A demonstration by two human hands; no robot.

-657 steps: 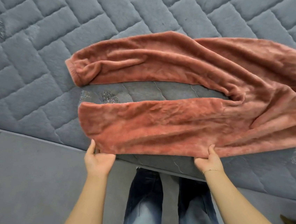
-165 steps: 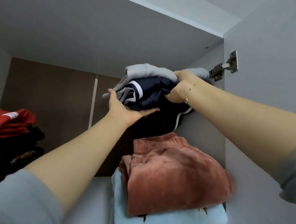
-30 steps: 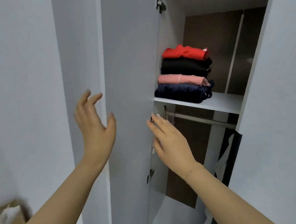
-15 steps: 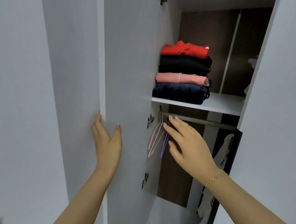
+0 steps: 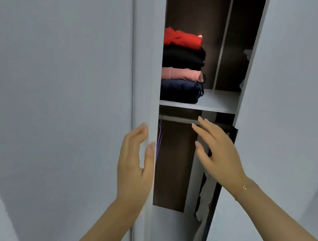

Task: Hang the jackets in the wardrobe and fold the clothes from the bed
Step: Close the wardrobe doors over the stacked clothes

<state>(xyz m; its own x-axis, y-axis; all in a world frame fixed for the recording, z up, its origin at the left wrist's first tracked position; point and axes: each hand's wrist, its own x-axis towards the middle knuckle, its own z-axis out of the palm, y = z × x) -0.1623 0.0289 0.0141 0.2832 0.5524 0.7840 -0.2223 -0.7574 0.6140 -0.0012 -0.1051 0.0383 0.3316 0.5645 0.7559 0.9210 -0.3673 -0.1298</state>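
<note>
I face a white wardrobe through the narrow gap between its two doors. My left hand (image 5: 136,163) lies flat with straight fingers against the edge of the left door (image 5: 149,70). My right hand (image 5: 217,152) is spread in the gap in front of the hanging rail (image 5: 178,119), holding nothing. On the shelf (image 5: 216,104) stands a stack of folded clothes (image 5: 182,68): red on top, then black, pink and dark navy. Purple hangers (image 5: 159,140) hang at the rail's left end.
The right door (image 5: 292,114) covers the right half of the wardrobe. A dark and a white garment (image 5: 204,203) hang low behind its edge. A plain wall fills the left side of the view.
The left door has swung further towards shut with my left hand on its edge, and the gap is narrower. My right hand has shifted right, away from the hangers.
</note>
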